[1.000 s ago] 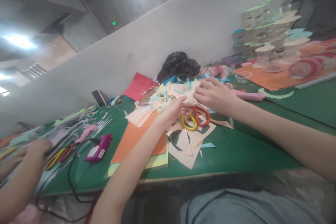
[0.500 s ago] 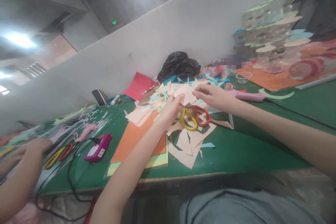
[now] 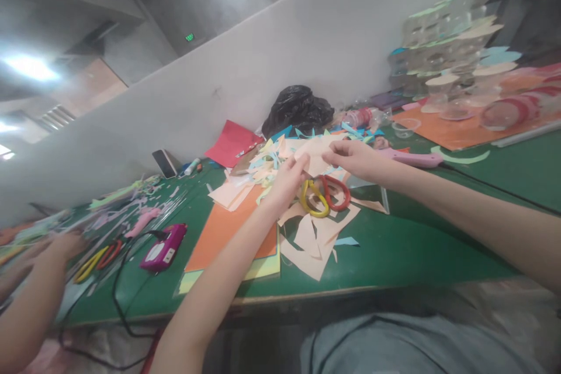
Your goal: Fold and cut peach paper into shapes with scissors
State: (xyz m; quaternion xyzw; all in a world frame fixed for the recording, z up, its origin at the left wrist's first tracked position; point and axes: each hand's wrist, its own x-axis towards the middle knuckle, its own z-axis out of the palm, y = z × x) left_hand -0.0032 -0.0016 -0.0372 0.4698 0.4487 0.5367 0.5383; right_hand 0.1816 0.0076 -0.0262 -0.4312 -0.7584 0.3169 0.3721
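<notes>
Both of my hands are over a heap of paper scraps, with a pale peach piece of paper point(image 3: 315, 158) between them. My left hand point(image 3: 290, 180) pinches its left edge between thumb and fingers. At the opposite edge, my right hand point(image 3: 353, 158) is closed on the paper with its fingertips. Just below lie scissors point(image 3: 326, 197) with one yellow and one red handle loop, their blades hidden among the scraps. Cut peach paper point(image 3: 325, 245) is spread under the scissors. Orange paper point(image 3: 234, 228) lies beneath my left forearm.
A black plastic bag point(image 3: 298, 110) and red paper point(image 3: 232, 143) are against the wall. To the right are a pink glue gun point(image 3: 412, 158) with a cord and stacked clear cups point(image 3: 442, 85). At left are a purple box point(image 3: 164, 247), more scissors point(image 3: 97, 261) and another person's hand point(image 3: 65, 244).
The peach paper between my hands has changed its tilt slightly, while my hands have stayed nearly in place. The other person's hand at the left has shifted a little.
</notes>
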